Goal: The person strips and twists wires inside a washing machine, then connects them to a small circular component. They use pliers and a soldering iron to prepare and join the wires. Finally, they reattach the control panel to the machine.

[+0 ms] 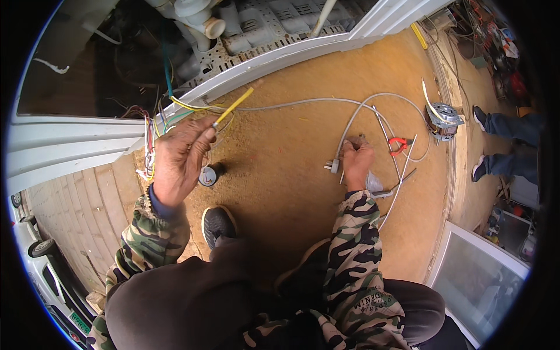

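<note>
- Head view, left hand point(181, 160): raised at left of centre, fingers pinched shut on a yellow wire point(233, 107). The free end of the wire points up and to the right, away from the thumb; its long axis runs diagonally from lower left to upper right.
- Head view, wire origin: the yellow wire trails back to a bundle of coloured wires point(153, 125) that comes out of the opened white appliance point(245, 35) lying across the top of the picture. The bundle is just beside the left hand, on its far-left side.
- Head view, right hand point(356, 160): lowered to the ground point(280, 175), fingers closed down over a grey power cable point(356, 114) near its plug point(332, 166). What exactly the fingertips grip cannot be told.
- Head view, key relation: the two hands are well apart. The yellow wire lies up and left of the right hand, so the left hand is the nearer by far.
- Head view, tools: red-handled pliers point(399, 144) lie on the ground just right of the right hand, with a small electric motor point(443, 119) farther right.
- Head view, bystander: another person's shoes point(479, 143) stand at the right edge.
</note>
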The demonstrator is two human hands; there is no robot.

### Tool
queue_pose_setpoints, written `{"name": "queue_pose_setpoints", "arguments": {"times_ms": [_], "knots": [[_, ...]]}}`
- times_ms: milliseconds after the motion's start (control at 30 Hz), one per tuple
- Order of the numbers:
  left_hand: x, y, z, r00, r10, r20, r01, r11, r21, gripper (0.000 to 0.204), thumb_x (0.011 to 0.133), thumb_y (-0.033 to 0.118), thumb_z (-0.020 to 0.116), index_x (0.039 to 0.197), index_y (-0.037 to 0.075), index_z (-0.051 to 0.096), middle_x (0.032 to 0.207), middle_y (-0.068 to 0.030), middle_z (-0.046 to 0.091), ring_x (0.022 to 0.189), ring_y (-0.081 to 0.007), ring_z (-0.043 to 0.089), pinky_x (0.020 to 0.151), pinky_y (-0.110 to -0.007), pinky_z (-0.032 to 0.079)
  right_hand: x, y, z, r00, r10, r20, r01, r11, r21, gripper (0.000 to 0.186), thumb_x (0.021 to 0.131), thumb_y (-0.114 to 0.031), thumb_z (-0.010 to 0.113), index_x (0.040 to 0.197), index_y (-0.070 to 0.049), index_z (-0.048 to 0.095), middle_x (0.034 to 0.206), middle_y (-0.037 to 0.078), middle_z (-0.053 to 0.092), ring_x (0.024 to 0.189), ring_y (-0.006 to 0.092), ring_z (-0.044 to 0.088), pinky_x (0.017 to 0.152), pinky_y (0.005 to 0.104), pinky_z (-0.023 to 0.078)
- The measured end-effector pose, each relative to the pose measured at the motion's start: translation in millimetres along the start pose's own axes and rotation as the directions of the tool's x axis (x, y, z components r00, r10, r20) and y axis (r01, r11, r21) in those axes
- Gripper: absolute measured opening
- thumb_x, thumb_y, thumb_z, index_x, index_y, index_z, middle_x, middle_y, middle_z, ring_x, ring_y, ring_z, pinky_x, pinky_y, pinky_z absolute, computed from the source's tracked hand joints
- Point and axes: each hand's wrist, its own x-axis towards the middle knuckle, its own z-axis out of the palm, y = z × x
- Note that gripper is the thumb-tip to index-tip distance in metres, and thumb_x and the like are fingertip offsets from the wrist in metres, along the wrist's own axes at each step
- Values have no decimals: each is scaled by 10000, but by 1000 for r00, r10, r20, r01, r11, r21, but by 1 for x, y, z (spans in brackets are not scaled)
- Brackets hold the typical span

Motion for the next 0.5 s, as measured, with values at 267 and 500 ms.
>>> {"name": "queue_pose_setpoints", "arguments": {"times_ms": [267, 500], "knots": [[2, -5, -1, 984, -144, 106, 175, 901, -398, 187, 1016, 115, 550, 1133, -27, 582, 780, -34, 639, 561, -31, 459, 500, -167, 368, 12, -8, -57, 983, 55, 176, -8, 966, -257, 212, 763, -105, 730, 920, 36, 726, 769, 199, 705, 714, 239, 706, 659, 343, 535], [5, -6, 6, 972, -112, 207, 195, 876, -441, 139, 1002, 97, 513, 1089, 6, 573, 901, -9, 604, 690, -38, 448, 608, -185, 371, -8, 17, -66, 904, 56, 424, 269, 696, -666, 259, 679, -231, 738, 761, 14, 721, 770, 246, 683, 797, 409, 689, 734, 465, 550]]}}
